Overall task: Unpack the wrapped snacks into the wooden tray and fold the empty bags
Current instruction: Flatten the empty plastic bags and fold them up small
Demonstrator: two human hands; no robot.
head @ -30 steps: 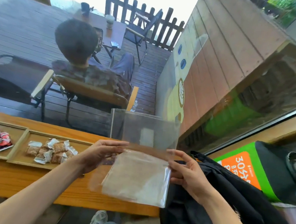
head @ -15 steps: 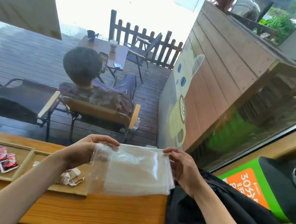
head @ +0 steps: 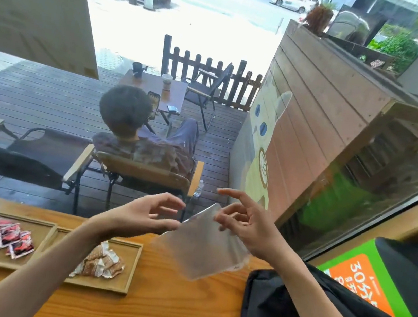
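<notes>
Sunlit wooden deck [head: 37, 98], picket fence [head: 207, 78], folding chairs [head: 24, 158], plank wall [head: 322, 114].

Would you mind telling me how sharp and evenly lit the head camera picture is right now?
Head view: the clear bag and right hand are smeared by motion blur; the street beyond the fence is blown out white; straight edges bow from the wide-angle lens; the tray and its snacks stay fairly sharp.
</notes>
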